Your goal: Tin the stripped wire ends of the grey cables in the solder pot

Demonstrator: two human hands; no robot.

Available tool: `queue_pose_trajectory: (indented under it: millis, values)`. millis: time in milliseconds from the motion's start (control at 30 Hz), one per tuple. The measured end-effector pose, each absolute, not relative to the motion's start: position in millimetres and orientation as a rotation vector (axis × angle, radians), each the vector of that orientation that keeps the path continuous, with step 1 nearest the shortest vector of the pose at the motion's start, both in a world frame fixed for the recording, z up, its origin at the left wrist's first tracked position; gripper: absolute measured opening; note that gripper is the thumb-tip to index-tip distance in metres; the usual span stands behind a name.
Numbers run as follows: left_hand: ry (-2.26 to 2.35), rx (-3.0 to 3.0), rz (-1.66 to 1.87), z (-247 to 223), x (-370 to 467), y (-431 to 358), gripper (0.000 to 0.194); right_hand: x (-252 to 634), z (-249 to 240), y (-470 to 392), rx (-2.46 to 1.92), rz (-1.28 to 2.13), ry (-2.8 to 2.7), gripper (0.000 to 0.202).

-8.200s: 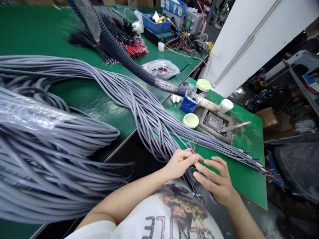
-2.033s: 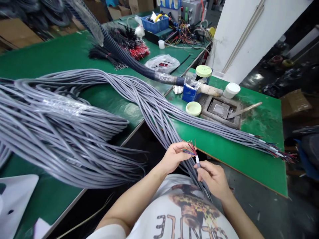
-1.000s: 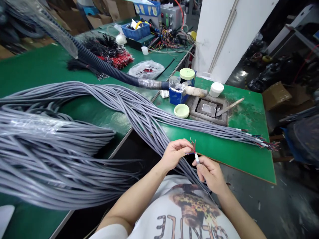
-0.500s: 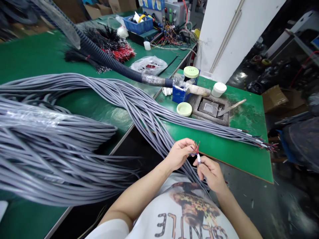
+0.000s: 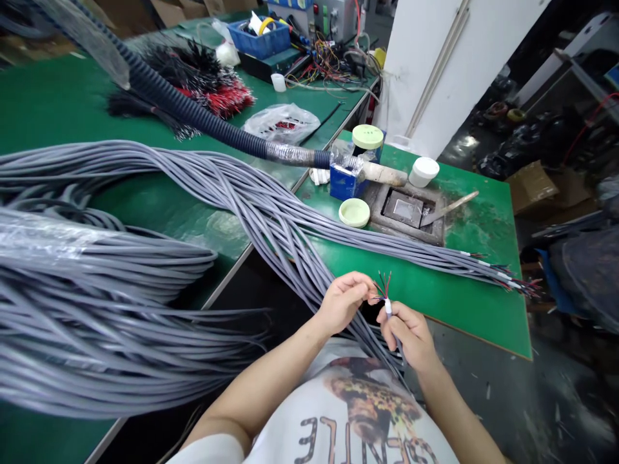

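My right hand (image 5: 407, 332) is closed around a grey cable just below its white end band (image 5: 388, 307). Thin red, blue and dark wires (image 5: 385, 285) fan out above the band. On their left side, my left hand (image 5: 345, 299) pinches the tip of one of these wires between thumb and fingers. A long bundle of grey cables (image 5: 271, 200) crosses the green table behind my hands, with coloured wire ends at the far right. Some of its cables run down behind my left hand toward my lap.
A soldering pot (image 5: 406, 209) with a wooden stick stands beyond my hands, near a green lid (image 5: 354, 212) and white jar (image 5: 424, 172). A ribbed hose (image 5: 193, 116) hangs across. Thick cable coils (image 5: 97, 322) lie left.
My left hand has shifted slightly left, away from the white band, and the wires are more spread apart. The view has turned a little, sliding the background left.
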State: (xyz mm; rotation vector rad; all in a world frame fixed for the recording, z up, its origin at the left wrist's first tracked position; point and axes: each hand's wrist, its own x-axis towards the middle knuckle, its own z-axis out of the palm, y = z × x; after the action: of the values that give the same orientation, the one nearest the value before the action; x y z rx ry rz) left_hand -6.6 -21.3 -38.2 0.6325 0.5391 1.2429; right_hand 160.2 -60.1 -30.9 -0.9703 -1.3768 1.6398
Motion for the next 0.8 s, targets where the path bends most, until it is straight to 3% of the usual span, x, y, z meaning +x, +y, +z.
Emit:
queue_pose_trajectory:
  millis: [367, 567, 800]
  values:
    - [0.54, 0.803, 1.229, -39.1, -16.3, -7.6, 0.01, 154.2, -28.3, -59.2, -1.007, 1.683, -1.446, 0.025]
    - [0.633, 0.71, 1.216, -40.0, -8.2, -9.0, 0.019, 157.0, -2.8, -52.2, -1.131, 1.651, -1.556, 0.022]
    - [0.666, 0.584, 1.257, -29.9, 6.4, -10.1, 0.017, 148.6, 12.8, -37.8, -1.511, 0.858, -1.809, 0.028]
